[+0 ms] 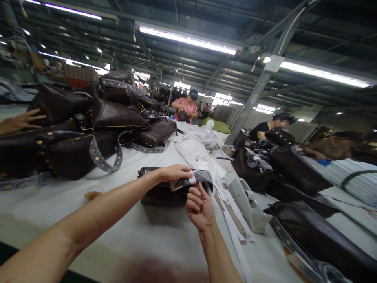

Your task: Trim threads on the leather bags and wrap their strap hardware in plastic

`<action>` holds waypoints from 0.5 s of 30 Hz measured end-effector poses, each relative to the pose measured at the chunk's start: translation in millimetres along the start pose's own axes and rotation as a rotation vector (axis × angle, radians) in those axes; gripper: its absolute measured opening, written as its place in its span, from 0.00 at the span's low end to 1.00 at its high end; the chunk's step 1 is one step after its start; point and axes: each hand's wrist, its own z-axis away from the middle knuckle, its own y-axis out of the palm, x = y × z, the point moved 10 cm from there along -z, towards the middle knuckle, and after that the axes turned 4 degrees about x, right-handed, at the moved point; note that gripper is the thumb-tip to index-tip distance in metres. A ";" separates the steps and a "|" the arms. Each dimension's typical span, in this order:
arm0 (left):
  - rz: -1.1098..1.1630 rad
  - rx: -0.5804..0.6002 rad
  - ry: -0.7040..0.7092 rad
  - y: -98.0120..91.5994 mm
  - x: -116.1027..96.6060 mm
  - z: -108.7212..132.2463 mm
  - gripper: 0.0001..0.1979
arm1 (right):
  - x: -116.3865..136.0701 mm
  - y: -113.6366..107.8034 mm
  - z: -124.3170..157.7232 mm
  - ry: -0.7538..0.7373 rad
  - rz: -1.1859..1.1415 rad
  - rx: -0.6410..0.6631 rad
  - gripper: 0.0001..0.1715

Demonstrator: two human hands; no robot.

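Observation:
A dark brown leather handbag (159, 197) lies on the white-covered table in front of me. Across its top runs a dark strap wrapped in clear plastic film (180, 183), with a small white piece on it. My left hand (176, 173) reaches over from the left, its fingers closed on the wrapped strap by the white piece. Just below and to the right, my right hand (200, 206) is curled, thumb and forefinger pinched at the lower edge of the strap. Whatever sits in that pinch is too small to make out.
Brown handbags (114, 112) are heaped at left, where another person's hand (23, 121) rests. A grey tape dispenser (250, 206) and paper strips (232, 220) lie right of my hands. More bags (321, 232) lie farther right. Co-workers (187, 106) stand beyond.

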 end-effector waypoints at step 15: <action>0.509 0.049 -0.420 -17.9 52.6 -18.0 0.10 | 33.4 -11.9 28.7 -0.016 0.756 -0.263 0.28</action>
